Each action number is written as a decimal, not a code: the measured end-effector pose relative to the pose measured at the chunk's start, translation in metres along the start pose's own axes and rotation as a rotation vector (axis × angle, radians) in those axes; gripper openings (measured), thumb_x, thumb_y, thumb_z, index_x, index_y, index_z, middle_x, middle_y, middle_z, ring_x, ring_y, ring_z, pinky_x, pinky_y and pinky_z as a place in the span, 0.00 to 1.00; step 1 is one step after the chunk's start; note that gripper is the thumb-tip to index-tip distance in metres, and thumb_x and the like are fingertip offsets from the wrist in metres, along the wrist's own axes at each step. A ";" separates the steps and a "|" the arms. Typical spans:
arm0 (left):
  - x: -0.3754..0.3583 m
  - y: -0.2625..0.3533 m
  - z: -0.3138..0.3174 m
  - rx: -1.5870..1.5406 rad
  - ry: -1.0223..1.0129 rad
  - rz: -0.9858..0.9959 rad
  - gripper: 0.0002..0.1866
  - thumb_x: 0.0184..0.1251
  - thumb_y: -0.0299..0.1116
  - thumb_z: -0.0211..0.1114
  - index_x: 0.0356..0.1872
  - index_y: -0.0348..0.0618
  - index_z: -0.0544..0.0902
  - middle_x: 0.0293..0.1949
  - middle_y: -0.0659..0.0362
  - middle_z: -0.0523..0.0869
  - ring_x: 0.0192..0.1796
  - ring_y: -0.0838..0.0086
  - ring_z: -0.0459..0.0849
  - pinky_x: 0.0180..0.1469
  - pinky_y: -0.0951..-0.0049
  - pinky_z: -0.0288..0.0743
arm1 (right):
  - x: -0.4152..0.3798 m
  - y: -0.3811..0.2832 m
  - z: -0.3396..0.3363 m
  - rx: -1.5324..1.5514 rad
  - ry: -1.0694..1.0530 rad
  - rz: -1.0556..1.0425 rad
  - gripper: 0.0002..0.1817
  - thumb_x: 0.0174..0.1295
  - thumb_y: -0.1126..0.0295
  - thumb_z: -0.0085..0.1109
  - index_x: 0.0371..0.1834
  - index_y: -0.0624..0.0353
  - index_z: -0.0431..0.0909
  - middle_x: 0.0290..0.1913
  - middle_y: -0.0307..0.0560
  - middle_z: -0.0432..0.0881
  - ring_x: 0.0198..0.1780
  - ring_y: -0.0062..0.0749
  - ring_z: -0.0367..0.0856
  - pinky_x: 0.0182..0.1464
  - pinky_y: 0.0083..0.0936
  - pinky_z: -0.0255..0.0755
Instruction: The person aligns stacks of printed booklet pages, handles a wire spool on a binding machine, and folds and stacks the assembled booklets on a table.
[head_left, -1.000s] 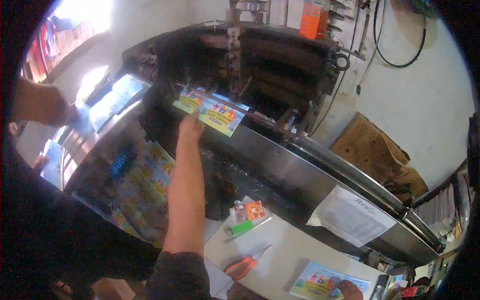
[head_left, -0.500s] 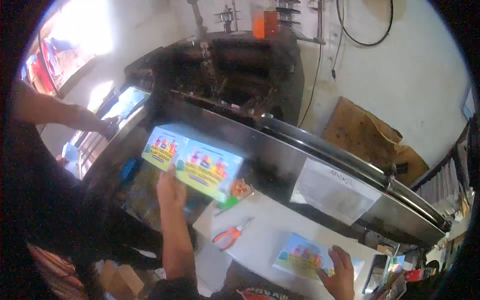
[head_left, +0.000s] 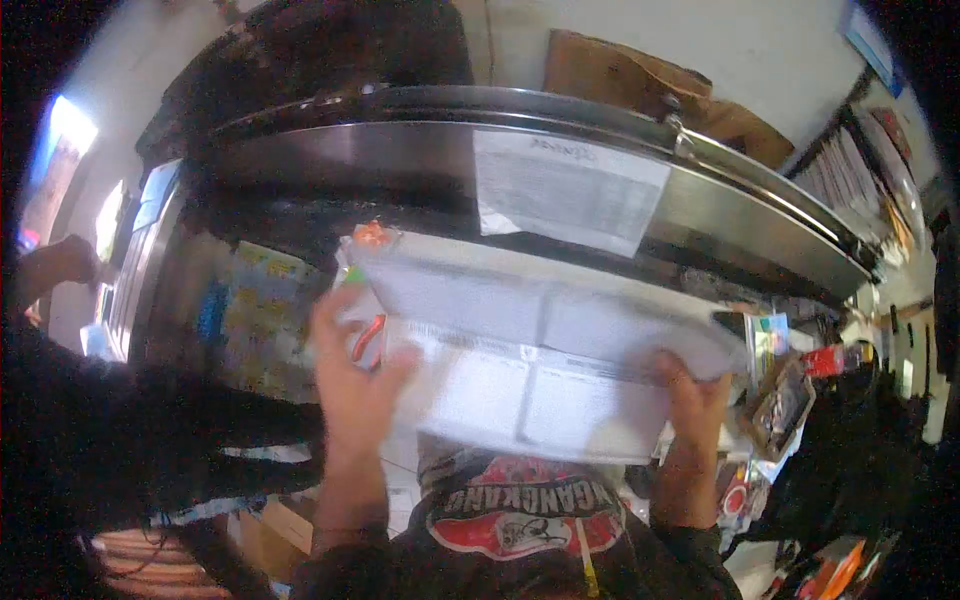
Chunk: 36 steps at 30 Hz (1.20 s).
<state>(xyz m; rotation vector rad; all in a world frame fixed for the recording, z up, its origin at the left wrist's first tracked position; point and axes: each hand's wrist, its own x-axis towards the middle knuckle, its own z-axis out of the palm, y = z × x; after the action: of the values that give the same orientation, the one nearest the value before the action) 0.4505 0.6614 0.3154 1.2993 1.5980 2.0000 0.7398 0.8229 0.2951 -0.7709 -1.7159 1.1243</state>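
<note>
A printed sheet (head_left: pixel 480 385) is spread between my two hands above the white tabletop, its white side with fine grey print and a dark dividing line facing up. Behind it lies a greyish-white paper area (head_left: pixel 450 300); blur hides whether this is the same sheet or another. My left hand (head_left: pixel 355 375) is at the left edge, thumb on the sheet and fingers curled around. My right hand (head_left: pixel 695 400) grips the right end with the thumb on top. Red-orange plier handles (head_left: pixel 369 340) show between my left thumb and fingers, lying on the table.
A metal machine rail (head_left: pixel 330 150) runs behind the table, with a handwritten paper (head_left: pixel 570 185) on it. Another person's arm (head_left: pixel 55 270) is at the far left. A small tray (head_left: pixel 782 405) stands to the right. Cardboard (head_left: pixel 640 75) leans against the wall.
The view has turned right and down. The colourful printed sheet in my left hand is no longer seen face up; white paper now spans both hands. My right hand has left the table stack.
</note>
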 end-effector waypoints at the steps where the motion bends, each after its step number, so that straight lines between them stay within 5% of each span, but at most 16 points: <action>1: 0.009 0.004 -0.006 0.226 0.016 -0.068 0.36 0.59 0.32 0.71 0.67 0.33 0.65 0.57 0.52 0.79 0.60 0.67 0.77 0.62 0.67 0.70 | -0.006 0.001 -0.009 0.234 0.197 0.311 0.15 0.54 0.72 0.73 0.45 0.59 0.83 0.41 0.44 0.87 0.42 0.30 0.84 0.47 0.26 0.77; 2: 0.015 0.009 -0.008 0.456 0.027 -0.134 0.37 0.59 0.29 0.70 0.68 0.32 0.63 0.58 0.52 0.78 0.61 0.68 0.77 0.62 0.67 0.70 | -0.010 0.002 -0.017 0.228 0.216 0.333 0.15 0.54 0.72 0.73 0.45 0.59 0.83 0.41 0.44 0.87 0.42 0.30 0.84 0.47 0.26 0.77; 3: 0.022 0.018 -0.010 0.089 -0.139 -0.361 0.34 0.60 0.24 0.67 0.68 0.31 0.65 0.56 0.53 0.80 0.60 0.71 0.76 0.64 0.67 0.68 | -0.008 0.002 -0.021 0.234 0.217 0.384 0.18 0.55 0.72 0.71 0.49 0.62 0.80 0.43 0.43 0.85 0.42 0.29 0.83 0.47 0.26 0.76; 6: 0.011 0.002 -0.027 -0.091 -0.350 -0.661 0.26 0.61 0.20 0.64 0.62 0.30 0.73 0.54 0.55 0.82 0.59 0.73 0.77 0.64 0.69 0.68 | -0.017 0.001 -0.028 0.177 0.291 0.493 0.24 0.54 0.71 0.70 0.54 0.64 0.76 0.47 0.44 0.83 0.46 0.28 0.81 0.51 0.26 0.74; 10: 0.006 -0.002 -0.023 0.017 -0.405 -0.554 0.18 0.64 0.22 0.62 0.55 0.30 0.81 0.51 0.56 0.85 0.53 0.74 0.80 0.58 0.73 0.71 | -0.024 0.001 -0.033 0.255 0.313 0.436 0.24 0.52 0.68 0.76 0.50 0.64 0.79 0.43 0.43 0.85 0.41 0.27 0.82 0.47 0.26 0.75; 27: -0.002 0.020 -0.015 -0.237 -0.282 -0.478 0.18 0.63 0.18 0.60 0.55 0.25 0.79 0.50 0.50 0.86 0.50 0.73 0.84 0.55 0.73 0.74 | -0.046 0.007 -0.044 0.382 0.398 0.312 0.30 0.45 0.72 0.79 0.53 0.65 0.76 0.46 0.48 0.85 0.45 0.33 0.84 0.53 0.33 0.77; 33: -0.002 0.020 -0.016 -0.207 -0.255 -0.453 0.17 0.63 0.22 0.63 0.53 0.26 0.80 0.47 0.45 0.87 0.45 0.71 0.86 0.49 0.72 0.78 | -0.051 0.005 -0.052 0.323 0.306 0.268 0.28 0.49 0.67 0.75 0.54 0.65 0.77 0.46 0.49 0.84 0.46 0.36 0.83 0.52 0.33 0.77; 36: -0.003 0.010 -0.014 -0.361 -0.226 -0.306 0.13 0.61 0.22 0.65 0.47 0.28 0.82 0.44 0.44 0.87 0.44 0.67 0.87 0.47 0.70 0.80 | -0.041 -0.001 -0.050 0.406 0.041 0.082 0.23 0.53 0.68 0.72 0.51 0.65 0.78 0.47 0.56 0.84 0.45 0.40 0.85 0.52 0.35 0.77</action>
<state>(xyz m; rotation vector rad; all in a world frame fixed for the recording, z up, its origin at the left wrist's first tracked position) 0.4449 0.6470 0.3223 1.0301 1.1828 1.7763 0.8013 0.8053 0.2896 -0.6066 -1.3681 1.4444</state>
